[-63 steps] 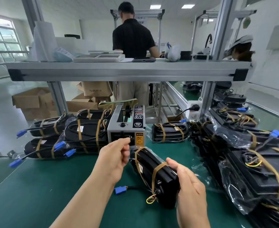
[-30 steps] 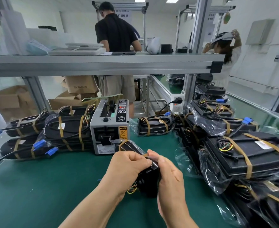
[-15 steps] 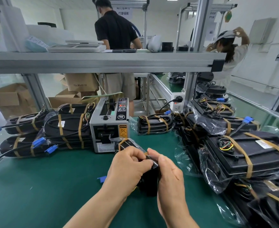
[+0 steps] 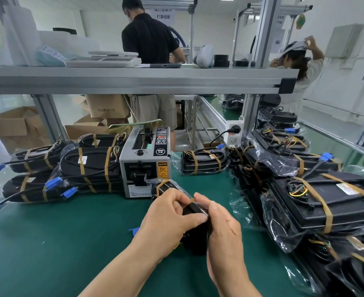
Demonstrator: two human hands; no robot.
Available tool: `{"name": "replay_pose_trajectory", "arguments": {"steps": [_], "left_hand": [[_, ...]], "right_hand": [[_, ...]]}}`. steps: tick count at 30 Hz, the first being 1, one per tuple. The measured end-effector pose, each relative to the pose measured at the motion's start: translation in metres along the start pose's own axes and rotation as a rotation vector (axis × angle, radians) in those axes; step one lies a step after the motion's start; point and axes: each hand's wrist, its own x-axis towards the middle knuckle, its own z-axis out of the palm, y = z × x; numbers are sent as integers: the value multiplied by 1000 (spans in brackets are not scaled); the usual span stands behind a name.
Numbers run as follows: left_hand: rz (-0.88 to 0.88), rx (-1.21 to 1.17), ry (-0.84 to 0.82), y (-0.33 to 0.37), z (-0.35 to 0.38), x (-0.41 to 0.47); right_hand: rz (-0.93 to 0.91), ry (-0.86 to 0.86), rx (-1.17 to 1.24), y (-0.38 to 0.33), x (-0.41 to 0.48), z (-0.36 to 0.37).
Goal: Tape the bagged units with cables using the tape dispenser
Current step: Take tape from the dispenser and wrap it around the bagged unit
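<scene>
Bagged unit [image 4: 168,187]: a black oblong housing in a clear, crinkled plastic bag. It lies on the green mat [image 4: 69,243] straight in front of me, with its far end just short of the front of the tape dispenser [image 4: 144,161]. One brown tape band [image 4: 163,185] wraps that far end. A blue connector [image 4: 135,230] pokes out on the mat beside my left wrist. The cable it belongs to is hidden under my hand.

Grip: my left hand [image 4: 172,215] is on the unit's near half, fingers curled over the top edge and thumb laid across the black face. My right hand [image 4: 224,230] wraps the right side with the thumb up on top, close to the left thumb, and its fingers are out of sight behind the unit. Both hands hold narrow and tight on the unit. A short brown tape end [image 4: 193,198] shows between them.

Writing:
- The orange sticker [image 4: 163,169] on the dispenser front reads "CAUTION". The print below it is too small to read.
- The round badge [image 4: 160,151] on the dispenser's black panel reads "SEMI", with two characters under it.
- The cardboard box [image 4: 106,106] behind the bench reads "75x36x40 CM".
- The hanging sign [image 4: 163,17] at the back is in Chinese, and the lower line looks like 灯罩组装.

Taped units [image 4: 91,166] are stacked left of the dispenser, each with two brown bands. A larger pile of bagged units [image 4: 327,200] sits on my right.
</scene>
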Motion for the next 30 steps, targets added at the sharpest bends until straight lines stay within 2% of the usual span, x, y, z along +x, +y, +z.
{"name": "replay_pose_trajectory", "arguments": {"steps": [2,5,15,19,25,27,30], "left_hand": [[12,28,-15,0,-3,1],[-20,-58,-17,-2,-4,3],[-55,-174,105,-11,12,1],[-82,-173,117,-17,15,-1],[-164,-216,94,-17,13,-5],[-175,-214,70,-18,11,-5],[-175,-192,22,-17,1,-6]], "right_hand": [[8,8,0,0,0,0],[34,23,6,-2,0,2],[75,-14,-79,-26,-3,0],[-18,-82,-415,-61,24,3],[-23,-351,-1220,-87,76,43],[-23,-385,-1353,-79,86,56],[-22,-398,-1415,-62,93,64]]}}
